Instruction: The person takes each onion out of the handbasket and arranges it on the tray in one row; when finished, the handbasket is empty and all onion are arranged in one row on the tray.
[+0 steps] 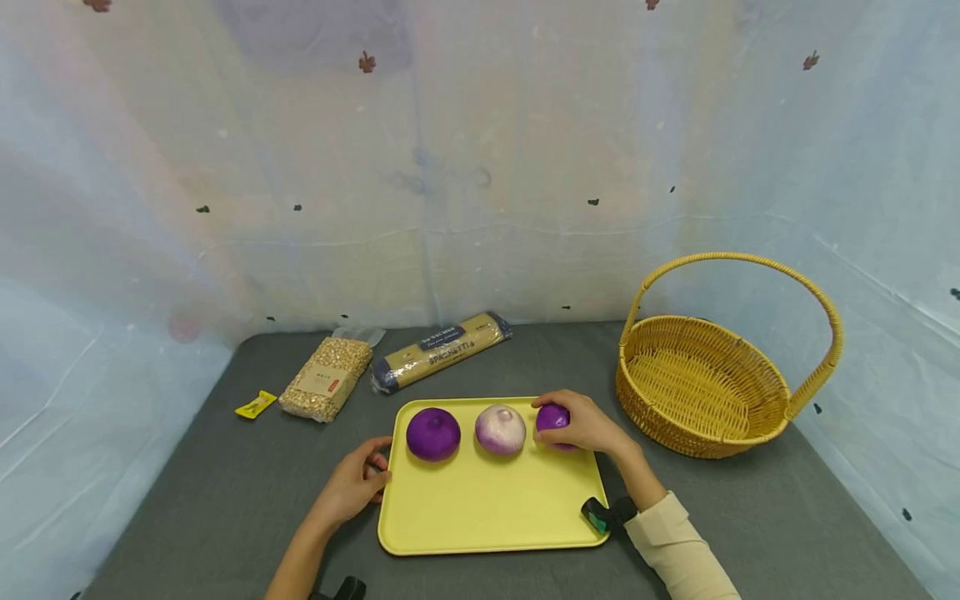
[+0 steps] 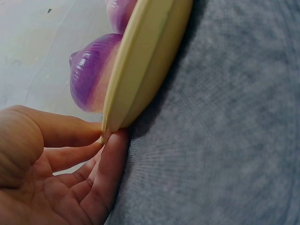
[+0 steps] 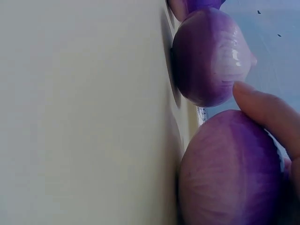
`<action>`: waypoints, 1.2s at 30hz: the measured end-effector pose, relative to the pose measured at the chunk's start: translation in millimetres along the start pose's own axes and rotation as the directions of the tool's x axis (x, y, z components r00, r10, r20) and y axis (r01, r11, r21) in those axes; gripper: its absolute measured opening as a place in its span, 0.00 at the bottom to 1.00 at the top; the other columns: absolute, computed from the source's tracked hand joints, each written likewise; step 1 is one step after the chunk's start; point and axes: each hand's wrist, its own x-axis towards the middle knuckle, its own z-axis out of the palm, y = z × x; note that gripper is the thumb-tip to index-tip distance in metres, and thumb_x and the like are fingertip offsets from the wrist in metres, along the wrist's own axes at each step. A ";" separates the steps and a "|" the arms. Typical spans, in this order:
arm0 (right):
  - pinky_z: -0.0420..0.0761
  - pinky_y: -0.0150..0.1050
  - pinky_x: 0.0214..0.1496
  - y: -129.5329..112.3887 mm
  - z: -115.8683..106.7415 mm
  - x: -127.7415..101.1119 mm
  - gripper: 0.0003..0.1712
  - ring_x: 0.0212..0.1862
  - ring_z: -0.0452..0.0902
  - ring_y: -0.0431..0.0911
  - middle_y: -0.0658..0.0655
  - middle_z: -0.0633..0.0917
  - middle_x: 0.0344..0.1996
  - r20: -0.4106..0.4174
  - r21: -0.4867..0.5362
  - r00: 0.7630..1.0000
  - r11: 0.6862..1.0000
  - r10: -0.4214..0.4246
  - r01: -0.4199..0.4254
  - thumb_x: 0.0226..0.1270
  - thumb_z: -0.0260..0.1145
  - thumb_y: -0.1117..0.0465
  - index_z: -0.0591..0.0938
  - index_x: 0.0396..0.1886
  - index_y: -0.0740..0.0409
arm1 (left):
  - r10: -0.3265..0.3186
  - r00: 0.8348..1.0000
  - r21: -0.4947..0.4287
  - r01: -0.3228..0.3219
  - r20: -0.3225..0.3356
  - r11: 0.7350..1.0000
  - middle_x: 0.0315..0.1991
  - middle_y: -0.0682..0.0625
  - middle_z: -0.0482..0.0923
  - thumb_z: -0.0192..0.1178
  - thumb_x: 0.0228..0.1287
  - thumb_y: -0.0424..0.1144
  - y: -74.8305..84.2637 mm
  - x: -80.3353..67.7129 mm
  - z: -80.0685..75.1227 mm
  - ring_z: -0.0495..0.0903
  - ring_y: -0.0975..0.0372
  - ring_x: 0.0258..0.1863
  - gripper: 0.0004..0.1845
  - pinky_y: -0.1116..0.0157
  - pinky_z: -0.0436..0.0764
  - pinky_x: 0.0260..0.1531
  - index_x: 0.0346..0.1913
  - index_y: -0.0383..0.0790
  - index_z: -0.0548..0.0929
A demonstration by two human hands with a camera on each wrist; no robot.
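Slippage is the risk: right grip curls over the rightmost onion on the tray; smooth skin could roll against its neighbour. Left grip, fingers relaxed, touches the tray's edge.

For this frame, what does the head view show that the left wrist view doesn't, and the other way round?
Only the head view shows the right hand gripping the rightmost purple onion, the pale middle onion, the wicker basket, the spaghetti pack, the bag of grains and a small yellow packet.

Only the left wrist view shows, close up, the fingertips touching the tray's rim from the side.

Both show the left hand, the yellow tray, the leftmost purple onion and the grey tabletop.
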 end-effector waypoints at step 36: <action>0.74 0.53 0.53 -5.0 -18.7 -5.8 0.38 0.55 0.72 0.57 0.63 0.76 0.54 -0.030 0.062 0.998 0.997 0.051 -0.049 0.51 0.73 0.48 0.73 0.60 0.60 | -0.034 0.999 -0.002 0.034 -0.013 0.999 0.33 0.45 0.70 0.57 0.58 0.23 3.3 -0.1 1.0 0.72 0.59 0.23 0.26 0.64 0.78 0.19 0.61 0.33 0.70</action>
